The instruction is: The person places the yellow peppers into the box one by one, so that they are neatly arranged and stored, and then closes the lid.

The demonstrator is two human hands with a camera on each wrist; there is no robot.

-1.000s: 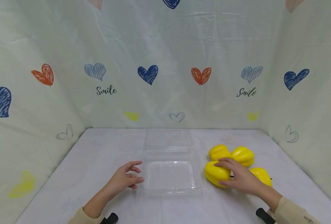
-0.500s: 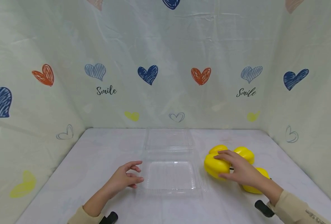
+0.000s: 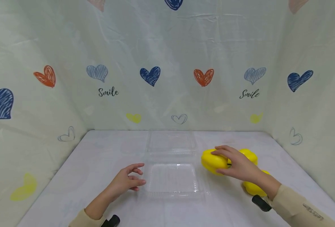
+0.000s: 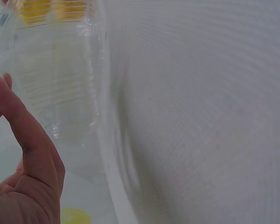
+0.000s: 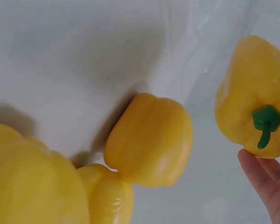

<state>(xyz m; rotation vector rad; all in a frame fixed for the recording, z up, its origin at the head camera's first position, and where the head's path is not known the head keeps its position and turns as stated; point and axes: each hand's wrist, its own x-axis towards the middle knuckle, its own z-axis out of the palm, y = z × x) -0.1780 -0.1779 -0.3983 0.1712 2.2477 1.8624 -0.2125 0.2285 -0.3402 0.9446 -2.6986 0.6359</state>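
Observation:
My right hand [image 3: 242,165] grips a yellow bell pepper [image 3: 212,160] with its fingertips and thumb. The pepper is raised above the table, just right of the clear plastic container [image 3: 173,179]; its green stem [image 5: 268,119] shows in the right wrist view. That container lies hinged wide, its lid [image 3: 170,140] folded back towards the wall. At its left edge, my left hand [image 3: 125,180] is held with fingers loosely bent and nothing between them. The left wrist view has the fingertips [image 4: 3,88] right by the container's side.
More yellow bell peppers lie at the right: one [image 3: 249,156] behind my right hand and another [image 3: 253,188] under the forearm. A third pepper [image 5: 149,140] appears beside them in the right wrist view. A cloth wall [image 3: 173,101] with hearts encloses the white table [image 3: 113,145].
My right hand has lifted the bell pepper off the table and carried it up and left, towards the container. The left hand has stayed in place.

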